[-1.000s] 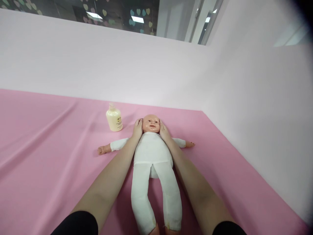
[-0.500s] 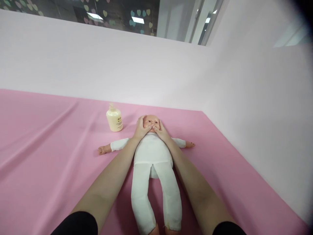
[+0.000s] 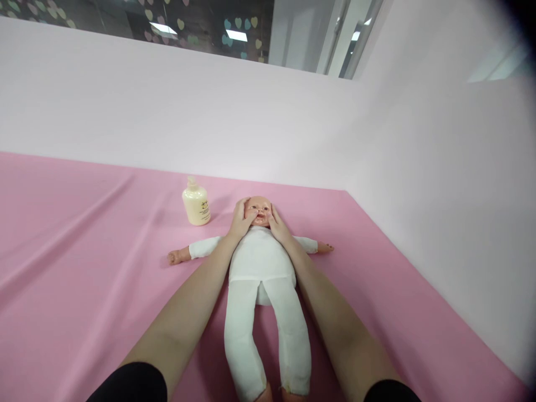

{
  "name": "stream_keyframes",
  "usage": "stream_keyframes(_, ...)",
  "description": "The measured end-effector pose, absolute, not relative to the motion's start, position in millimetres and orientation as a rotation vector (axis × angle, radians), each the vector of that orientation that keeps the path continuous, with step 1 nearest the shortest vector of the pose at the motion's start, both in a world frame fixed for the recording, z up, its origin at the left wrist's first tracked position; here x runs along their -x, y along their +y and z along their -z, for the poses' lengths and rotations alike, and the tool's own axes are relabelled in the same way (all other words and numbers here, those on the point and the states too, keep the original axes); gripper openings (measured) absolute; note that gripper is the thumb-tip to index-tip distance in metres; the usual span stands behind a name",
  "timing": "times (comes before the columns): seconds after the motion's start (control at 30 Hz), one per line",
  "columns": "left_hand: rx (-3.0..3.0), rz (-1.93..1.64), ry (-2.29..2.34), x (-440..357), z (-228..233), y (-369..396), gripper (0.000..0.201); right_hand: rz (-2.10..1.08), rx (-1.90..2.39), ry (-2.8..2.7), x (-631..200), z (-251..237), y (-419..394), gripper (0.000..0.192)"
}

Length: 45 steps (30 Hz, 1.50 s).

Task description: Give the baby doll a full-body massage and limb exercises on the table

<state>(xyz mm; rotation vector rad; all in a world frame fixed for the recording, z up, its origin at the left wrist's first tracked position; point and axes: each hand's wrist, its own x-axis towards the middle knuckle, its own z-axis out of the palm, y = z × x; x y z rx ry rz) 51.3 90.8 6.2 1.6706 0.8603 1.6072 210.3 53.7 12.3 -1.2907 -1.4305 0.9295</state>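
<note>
Lying on its back on the pink sheet, the doll has its arms spread and its legs pointing toward the person. The left hand cups one side of the doll's head, fingers spread along the cheek, thumb near the mouth. The right hand rests against the other cheek, fingers loosely parted, clamped on nothing. Half a second ago both thumbs met over the doll's mouth and hid it; now they have slid outward and the mouth shows again. A second ago the hands sat farther out, by the ears. The doll itself has not shifted. A cream bottle stands upright just beside the head, on the left hand's side, untouched and where it was.
</note>
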Motion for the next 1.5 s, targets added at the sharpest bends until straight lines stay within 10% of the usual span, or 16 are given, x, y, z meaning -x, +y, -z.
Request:
stream_keyframes(0.33, -1.67, -1.606, 0.86, -51.5, -5.8, 88.0, 0.046, -0.993, 1.286, -1.444, -211.2, -10.2, 54.2, 0.106)
stream_keyframes(1.13, -1.718, -1.732, 1.092, -48.3, -6.9, 92.5, 0.021, -0.842, 1.245, -1.374, -212.4, -2.2, 64.1, 0.079)
stream_keyframes(1.5, -2.011, -1.571, 0.897, -49.2, -1.4, 99.2, 0.072, -0.991, 1.32, -1.493, -211.2, -15.7, 49.8, 0.115)
